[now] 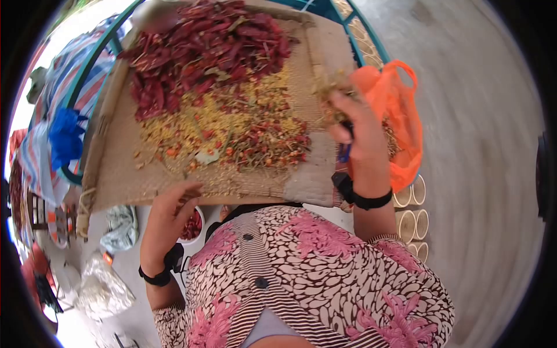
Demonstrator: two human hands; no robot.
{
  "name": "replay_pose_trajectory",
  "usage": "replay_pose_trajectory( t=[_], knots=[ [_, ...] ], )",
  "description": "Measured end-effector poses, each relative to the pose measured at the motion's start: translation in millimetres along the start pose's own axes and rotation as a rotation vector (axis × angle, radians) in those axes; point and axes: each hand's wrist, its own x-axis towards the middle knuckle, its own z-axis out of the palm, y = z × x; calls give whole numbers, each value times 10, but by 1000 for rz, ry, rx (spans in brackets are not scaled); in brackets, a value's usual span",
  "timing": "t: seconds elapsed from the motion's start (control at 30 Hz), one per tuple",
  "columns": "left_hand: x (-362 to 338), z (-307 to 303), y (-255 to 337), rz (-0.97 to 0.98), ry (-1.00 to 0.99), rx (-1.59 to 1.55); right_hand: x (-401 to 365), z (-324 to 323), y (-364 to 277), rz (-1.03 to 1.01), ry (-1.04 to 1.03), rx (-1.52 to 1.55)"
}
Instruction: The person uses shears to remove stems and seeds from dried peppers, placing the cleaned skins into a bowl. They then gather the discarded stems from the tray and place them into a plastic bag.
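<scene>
My right hand (361,124), smeared a little by motion, is closed round a clump of dry chilli stems (335,98) at the right edge of the woven tray (316,110). A small blue and black object (344,152) shows just under its fingers. Close by on the right hangs an orange plastic bag (411,130) with dry bits inside. My left hand (173,211) rests by the tray's near edge with loosely bent fingers and nothing held. On the tray lie dried red chillies (203,49), yellow seeds (197,124) and a pile of stems and chilli scraps (270,142).
A teal metal frame (87,78) surrounds the tray. Below it stands a white bucket of red chillies (192,225). Striped sheeting (69,64) and a blue bag (67,136) hang at left; clear plastic (104,287) lies on the floor. Round tubes (406,226) stand at right.
</scene>
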Motion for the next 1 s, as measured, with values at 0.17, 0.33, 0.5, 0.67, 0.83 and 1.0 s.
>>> replay_pose_trajectory(
  t=[0.17, 0.33, 0.5, 0.67, 0.83, 1.0],
  knots=[
    [224, -94, -3, 6, -16, 94, -231, -493, -734, -409, 410, -407],
    [409, -305, -96, 41, 4, 318, 198, -2070, -550, -297, 605, -1058],
    [796, -685, -393, -101, 99, 693, 97, -1938, -219, -505, 374, -1622],
    [1319, -1043, -869, -58, 304, 928, -151, -1375, -613, -213, 747, -1588],
    [1708, -1020, -1175, 58, 280, 923, -350, -234, -387, -533, 439, -1203],
    [1648, -1021, -1106, 102, 260, 1062, -338, 439, 126, -512, 61, -1230]
  ],
)
